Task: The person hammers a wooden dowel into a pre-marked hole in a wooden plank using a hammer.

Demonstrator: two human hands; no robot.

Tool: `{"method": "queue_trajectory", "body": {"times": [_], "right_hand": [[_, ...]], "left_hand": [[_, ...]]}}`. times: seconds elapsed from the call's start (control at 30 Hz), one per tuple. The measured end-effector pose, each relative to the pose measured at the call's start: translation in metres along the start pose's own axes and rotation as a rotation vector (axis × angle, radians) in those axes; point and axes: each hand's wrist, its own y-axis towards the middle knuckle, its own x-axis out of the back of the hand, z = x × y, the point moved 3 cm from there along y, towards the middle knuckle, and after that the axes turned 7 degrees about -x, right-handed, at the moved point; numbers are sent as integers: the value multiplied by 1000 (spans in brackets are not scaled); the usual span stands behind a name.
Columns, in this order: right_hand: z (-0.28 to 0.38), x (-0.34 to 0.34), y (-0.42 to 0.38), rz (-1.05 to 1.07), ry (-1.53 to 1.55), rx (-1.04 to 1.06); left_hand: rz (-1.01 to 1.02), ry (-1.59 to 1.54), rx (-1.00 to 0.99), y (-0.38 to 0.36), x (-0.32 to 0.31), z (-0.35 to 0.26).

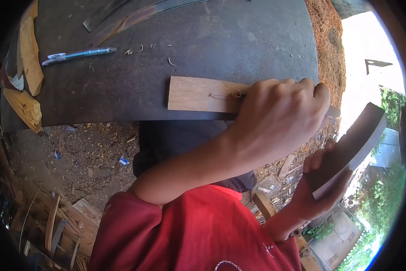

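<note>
My left hand (284,113) reaches across from the left, closed around what looks like a chisel. The chisel's rounded butt (333,111) sticks out past the fingers, while most of the tool is hidden. Beneath this hand lies a flat pale wooden board (196,94) along the table's near edge. A small curled shaving (236,93) and a thin dark mark show on its face. Off to the right, my right hand (322,189) grips a thick, slightly curved wooden block (350,149), held tilted beside the table, thumb on one side and fingers on the other.
On the dark table (239,40) are a blue pen (79,55), several loose shavings and a long flat strip (140,18). Rough wood pieces (29,54) lie at its left end. Wood chips and scraps litter the ground (90,149).
</note>
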Motion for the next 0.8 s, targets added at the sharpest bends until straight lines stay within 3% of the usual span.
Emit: {"method": "queue_trajectory", "body": {"times": [0.03, 0.07, 0.17, 0.27, 0.37, 0.43, 0.53, 0.6, 0.7, 0.8], "right_hand": [[-3, -5, -2, -46, 33, 39], [-6, -11, -11, 3, -131, 16], [-8, 4, -14, 121, -167, -119], [-7, 9, -5, 13, -61, -122], [-16, 3, -15, 39, -255, -93], [-10, -3, -22, 95, -205, -141], [-6, 8, -3, 1, 130, -124], [-17, 10, -13, 105, -104, -110], [-13, 2, -24, 182, -190, -114], [-10, 3, -18, 37, -63, -114]], "left_hand": [[9, 0, -5, 1, 0, -1], [8, -10, 0, 2, 0, 0], [7, -25, 0, 3, -2, 0], [6, 22, -10, -1, -3, 1], [46, 37, 9, 1, -1, 1], [116, -1, 73, 0, 2, 0], [140, 37, 79, -1, 1, 0], [135, 43, 82, -3, 0, 0], [161, 57, 75, -1, 2, 2], [143, 57, 74, -1, 2, 3]]}}
